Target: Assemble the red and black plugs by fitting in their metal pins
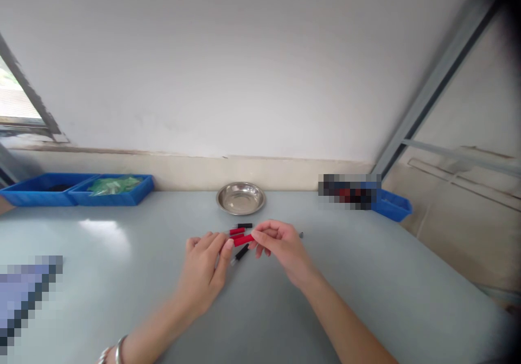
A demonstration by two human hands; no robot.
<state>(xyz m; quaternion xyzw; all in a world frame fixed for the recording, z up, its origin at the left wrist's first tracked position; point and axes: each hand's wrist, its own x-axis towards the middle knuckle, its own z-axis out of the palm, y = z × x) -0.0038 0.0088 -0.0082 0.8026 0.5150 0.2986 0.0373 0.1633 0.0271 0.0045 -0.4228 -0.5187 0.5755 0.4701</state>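
A red tube-like piece (pixel 243 240) is held level between my two hands. My left hand (pixel 208 261) pinches its left end, fingers closed. At the other end, the thumb and forefinger of my right hand (pixel 280 244) grip it, with the remaining fingers loosely curled. Just behind lie another red piece (pixel 237 231) and a black piece (pixel 245 225) on the grey table (pixel 134 299). A second black piece (pixel 242 253) with a clear tip lies slanted in front of the held one. Part of a further red piece shows between the hands.
A round metal dish (pixel 240 198) stands near the wall. Two blue trays (pixel 122 198) are at the back left, one with green plastic. Another blue tray (pixel 393 205) stands back right beside a blurred patch. A small grey object (pixel 301 235) lies beyond my right hand.
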